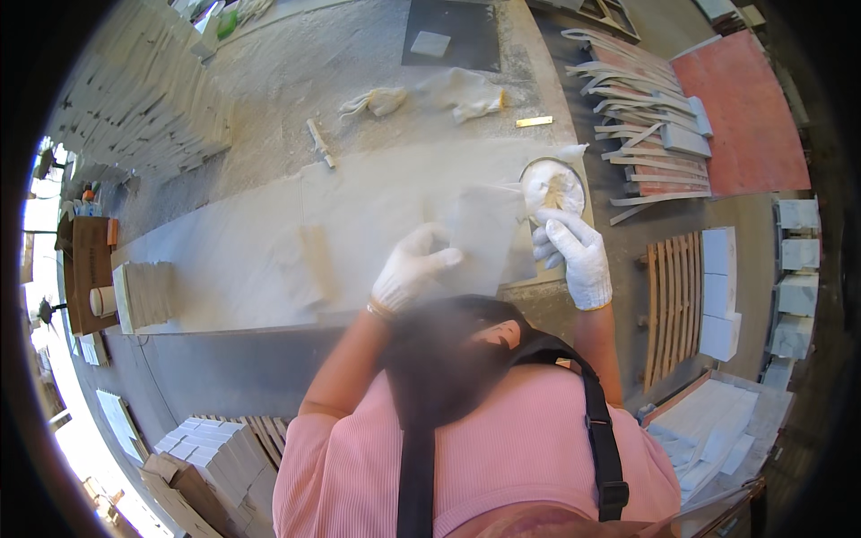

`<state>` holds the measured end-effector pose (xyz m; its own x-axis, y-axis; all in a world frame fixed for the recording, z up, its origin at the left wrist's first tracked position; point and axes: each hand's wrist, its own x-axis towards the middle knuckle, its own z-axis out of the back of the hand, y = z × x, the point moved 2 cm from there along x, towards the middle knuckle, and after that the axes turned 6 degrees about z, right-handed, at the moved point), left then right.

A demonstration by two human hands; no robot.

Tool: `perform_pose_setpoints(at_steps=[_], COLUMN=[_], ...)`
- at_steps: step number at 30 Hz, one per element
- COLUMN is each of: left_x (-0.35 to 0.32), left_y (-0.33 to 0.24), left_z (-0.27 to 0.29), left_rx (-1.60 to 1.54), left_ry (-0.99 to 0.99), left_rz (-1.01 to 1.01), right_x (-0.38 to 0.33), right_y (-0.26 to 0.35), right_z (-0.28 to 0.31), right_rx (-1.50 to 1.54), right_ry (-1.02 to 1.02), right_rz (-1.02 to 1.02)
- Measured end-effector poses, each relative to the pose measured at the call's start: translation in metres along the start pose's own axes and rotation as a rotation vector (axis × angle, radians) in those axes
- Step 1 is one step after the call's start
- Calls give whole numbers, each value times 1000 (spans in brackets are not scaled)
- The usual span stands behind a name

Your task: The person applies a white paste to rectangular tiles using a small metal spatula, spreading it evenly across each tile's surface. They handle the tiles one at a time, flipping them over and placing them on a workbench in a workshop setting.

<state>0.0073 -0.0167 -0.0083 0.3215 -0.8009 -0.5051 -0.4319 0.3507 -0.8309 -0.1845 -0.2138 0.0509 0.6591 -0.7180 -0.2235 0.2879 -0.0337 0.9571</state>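
Hold unclear, your white-gloved right hand is seemingly dipping into a round white-filled bowl, left hand pinching a flat grey panel leftward, steadiness needed next.

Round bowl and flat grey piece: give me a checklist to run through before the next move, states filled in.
1. Hands covered: ok; the left hand and right hand are both gloved.
2. Bowl stocked: ok; white material sits in it.
3. Left hand at the flat grey piece: ok, by its left edge; firmness of grip: cannot tell.
4. Right fingers holding anything at the bowl's near side: cannot tell.
5. Bench free of loose items: not ok; loose gloves lie beyond.
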Motion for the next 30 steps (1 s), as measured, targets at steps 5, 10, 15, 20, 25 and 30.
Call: perform_pose_setpoints(at_steps=[5, 10, 15, 20, 25, 30], left_x=[-4, 1, 11, -7, 1, 22], left_y=[32, 64, 66, 26, 3, 8], left_z=[54, 76, 77, 62, 33, -19], left_rx=[-76, 5, 389, 945, 363, 300], left_ry=[-253, -348, -481, -701, -307, -46], left_rz=[3, 8, 56, -31, 60, 44], right_x=[-4, -8, -5, -7, -9, -6], right_y=[-5, -12, -17, -27, -34, -46], right_z=[1, 6, 6, 7, 0, -6], right_rx=[-6, -38, -82, -142, -159, -157], right_ry=[-23, -8, -6, -27, 12, -8], right_rz=[-13, -61, -15, -32, -58, 115])
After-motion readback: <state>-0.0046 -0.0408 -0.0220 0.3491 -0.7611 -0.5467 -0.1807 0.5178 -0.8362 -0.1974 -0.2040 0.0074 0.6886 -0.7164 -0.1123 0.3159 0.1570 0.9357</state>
